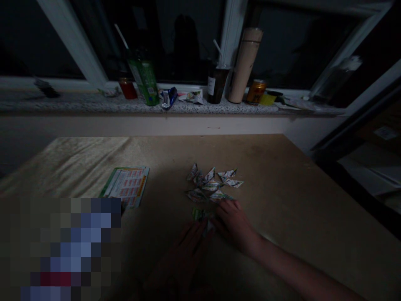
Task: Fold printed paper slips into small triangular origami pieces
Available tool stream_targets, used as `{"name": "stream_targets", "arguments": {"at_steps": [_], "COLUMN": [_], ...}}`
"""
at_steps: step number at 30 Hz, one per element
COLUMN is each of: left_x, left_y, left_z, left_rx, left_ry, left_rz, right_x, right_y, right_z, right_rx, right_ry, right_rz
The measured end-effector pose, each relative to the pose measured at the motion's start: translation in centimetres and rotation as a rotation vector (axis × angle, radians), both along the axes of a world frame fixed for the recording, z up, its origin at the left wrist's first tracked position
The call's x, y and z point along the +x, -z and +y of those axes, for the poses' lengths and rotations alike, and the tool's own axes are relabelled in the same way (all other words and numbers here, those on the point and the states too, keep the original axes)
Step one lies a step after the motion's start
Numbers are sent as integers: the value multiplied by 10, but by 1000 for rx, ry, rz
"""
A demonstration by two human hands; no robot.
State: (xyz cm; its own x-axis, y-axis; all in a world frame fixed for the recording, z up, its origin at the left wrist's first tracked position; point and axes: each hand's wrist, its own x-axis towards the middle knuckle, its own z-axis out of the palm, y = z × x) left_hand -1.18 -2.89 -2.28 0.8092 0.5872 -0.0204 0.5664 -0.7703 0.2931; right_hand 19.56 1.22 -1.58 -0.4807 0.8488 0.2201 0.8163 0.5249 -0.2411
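Note:
In the dim head view, a small piece of printed paper (209, 227), whitish with a green part, lies on the table between my hands. My left hand (189, 242) is in deep shadow, its fingers pressing on the paper's left side. From the right, my right hand (236, 225) bends over the paper, thumb and fingers closed at its edge. The fingers partly hide the paper, so its folds cannot be made out. Just beyond my hands sits a cluster of several folded paper boats (209, 179) made from printed sheets.
A printed sheet stack (133, 184) lies to the left, near a blurred-out area. Along the windowsill (188, 109) stand a green bottle (147, 81), a dark cup with a straw (216, 85), a tall beige flask (246, 65), an orange can (256, 92) and crumpled wrappers (169, 98).

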Motion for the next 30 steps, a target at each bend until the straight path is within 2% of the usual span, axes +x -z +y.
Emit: {"name": "stream_targets", "arguments": {"at_steps": [10,18,24,30], "left_x": [1,3,5,5], "left_y": [4,-4,-6,0], "left_z": [0,1,-1,-2], "left_rx": [-5,-19,-10,-44], "left_ry": [-1,-7,-31,-27], "left_rz": [56,98,97,108], "right_x": [-3,-5,-8,-10], "right_y": [2,4,-3,-7], "right_z": [2,3,1,1], "right_rx": [15,27,25,36], "right_ry": [13,16,-6,-12], "right_rz": [-90,-149,-251,-300]}}
